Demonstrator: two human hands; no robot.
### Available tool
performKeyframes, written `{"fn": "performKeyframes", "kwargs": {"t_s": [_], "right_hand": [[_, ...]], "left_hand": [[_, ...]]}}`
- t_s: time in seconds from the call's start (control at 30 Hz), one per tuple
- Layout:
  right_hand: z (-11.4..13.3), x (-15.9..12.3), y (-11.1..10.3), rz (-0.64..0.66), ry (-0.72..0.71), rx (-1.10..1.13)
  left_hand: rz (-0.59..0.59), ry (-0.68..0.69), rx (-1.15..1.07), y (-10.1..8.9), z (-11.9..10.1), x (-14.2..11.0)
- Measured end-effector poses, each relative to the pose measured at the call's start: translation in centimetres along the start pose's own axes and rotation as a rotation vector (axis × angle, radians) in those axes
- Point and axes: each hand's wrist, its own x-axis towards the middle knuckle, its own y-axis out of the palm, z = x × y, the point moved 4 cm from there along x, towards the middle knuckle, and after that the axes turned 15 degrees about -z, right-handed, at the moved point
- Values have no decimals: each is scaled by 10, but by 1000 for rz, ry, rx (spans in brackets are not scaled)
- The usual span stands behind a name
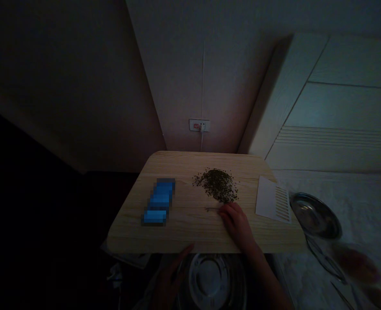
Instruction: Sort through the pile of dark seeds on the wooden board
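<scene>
The grains [216, 183] are located just beyond the right hand [234, 219], slightly to its left; of the 2 hands, the right is nearer. A thin tool [212, 209] is held in its narrowed fingers, long axis crosswise, exposed end directed left; the other end is hidden by those fingers. The left hand [172, 275] is darkly shadowed, so its grip cannot be determined.
</scene>
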Motion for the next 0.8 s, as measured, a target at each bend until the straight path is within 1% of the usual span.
{"fn": "performKeyframes", "kwargs": {"t_s": [0.23,0.5,0.8], "right_hand": [[1,-2,0,31,10,0],[0,-4,-1,6,36,33],[0,-5,-3,0,42,13]], "left_hand": [[-22,5,-9,0,-3,-1],[-28,3,23,0,-4,-1],[-25,-5,5,1,-7,-2]]}}
